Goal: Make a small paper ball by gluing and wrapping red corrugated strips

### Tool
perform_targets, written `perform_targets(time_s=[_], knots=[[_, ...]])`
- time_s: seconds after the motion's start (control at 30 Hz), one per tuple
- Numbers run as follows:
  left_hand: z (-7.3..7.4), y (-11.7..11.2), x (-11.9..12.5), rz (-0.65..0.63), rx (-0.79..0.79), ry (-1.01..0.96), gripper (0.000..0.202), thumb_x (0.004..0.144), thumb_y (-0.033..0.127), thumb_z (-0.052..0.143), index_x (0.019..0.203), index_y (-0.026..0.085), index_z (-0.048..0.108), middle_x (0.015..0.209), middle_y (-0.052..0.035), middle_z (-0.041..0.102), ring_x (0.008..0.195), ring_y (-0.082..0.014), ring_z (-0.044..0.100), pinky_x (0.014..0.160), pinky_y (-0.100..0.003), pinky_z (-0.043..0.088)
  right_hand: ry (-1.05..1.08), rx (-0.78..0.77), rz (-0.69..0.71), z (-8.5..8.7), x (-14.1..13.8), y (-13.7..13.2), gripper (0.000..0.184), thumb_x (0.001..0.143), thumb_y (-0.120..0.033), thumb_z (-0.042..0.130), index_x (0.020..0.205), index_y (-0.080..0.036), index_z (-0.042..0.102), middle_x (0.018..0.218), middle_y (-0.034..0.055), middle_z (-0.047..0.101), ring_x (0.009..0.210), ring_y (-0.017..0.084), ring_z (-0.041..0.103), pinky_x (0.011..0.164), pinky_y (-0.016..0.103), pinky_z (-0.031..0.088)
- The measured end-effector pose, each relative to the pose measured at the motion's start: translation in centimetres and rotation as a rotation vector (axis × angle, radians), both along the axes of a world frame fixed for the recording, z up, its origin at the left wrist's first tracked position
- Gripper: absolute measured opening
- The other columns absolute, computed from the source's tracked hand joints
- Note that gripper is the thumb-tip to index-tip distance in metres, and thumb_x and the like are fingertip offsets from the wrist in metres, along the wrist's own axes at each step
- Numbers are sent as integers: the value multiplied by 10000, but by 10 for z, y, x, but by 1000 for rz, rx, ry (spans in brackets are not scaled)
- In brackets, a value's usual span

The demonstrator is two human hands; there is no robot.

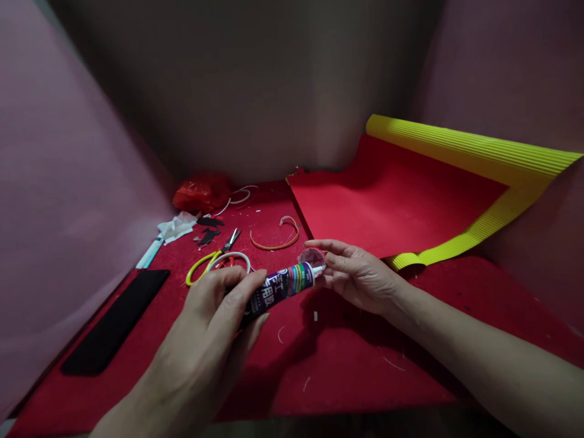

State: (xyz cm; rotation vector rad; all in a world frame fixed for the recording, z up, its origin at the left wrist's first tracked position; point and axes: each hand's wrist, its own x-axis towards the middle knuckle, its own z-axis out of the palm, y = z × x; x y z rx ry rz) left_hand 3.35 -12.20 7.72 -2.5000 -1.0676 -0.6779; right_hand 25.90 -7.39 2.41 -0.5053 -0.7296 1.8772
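Craft-glue tube (283, 288) lies in the left grip (207, 331), fingers wrapped round its body and thumb along the top, its white nozzle (318, 269) pointing toward the right hand. The right grip (358, 277) pinches a small, hollow, red-edged cup (312, 258) between thumb and fingers, its mouth tipped toward the wearer. The nozzle overlaps the cup's near edge; whether it touches cannot be told, nor does any glue show.

For a tidy bead, I would squeeze gently from low on the tube, let the tip just graze the surface, and turn the cup with the right fingers rather than swing the tube. A light pinch should suit the cup, which looks thin enough to buckle; the right thumb sits close to the nozzle and would be better clear of it.

Just beyond the tube lie yellow-handled scissors (213, 257) and a curled orange strip (276, 247), well placed to avoid drips. Black scraps (210, 236) and a white tissue (177, 226) lie farther left on the red-covered bench (356, 371); the tissue could serve for wiping the tip. The red corrugated sheet (401, 194) beyond the right hand deserves care, since stray glue would probably mark it.
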Motion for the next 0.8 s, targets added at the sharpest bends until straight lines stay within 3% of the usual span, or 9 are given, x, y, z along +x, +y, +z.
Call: perform_targets(time_s=[0.2, 0.4, 0.8], knots=[[3, 2, -4, -24, -14, 36, 423, 871, 124, 533, 1280, 94, 431, 1071, -113, 468, 928, -170, 522, 796, -269, 482, 1, 39, 27, -2, 2, 0, 264, 709, -191, 771, 965, -179, 706, 919, 33, 681, 758, 125, 627, 718, 283, 521], [2, -1, 1, 18, -30, 24, 362, 903, 132, 449, 1265, 131, 429, 1054, -100, 475, 913, -171, 532, 735, -256, 498, -21, 29, 5, -2, 2, 1, 287, 697, -190, 783, 973, -177, 703, 952, 52, 680, 777, 137, 638, 701, 282, 533], [4, 1, -7, -26, -15, 64, 395, 874, 115, 510, 1262, 88, 443, 1045, -112, 476, 907, -169, 521, 761, -262, 493, -32, 56, -4, -3, 4, 1, 279, 706, -195, 776, 974, -194, 700, 964, 48, 694, 798, 149, 651, 744, 322, 542]])
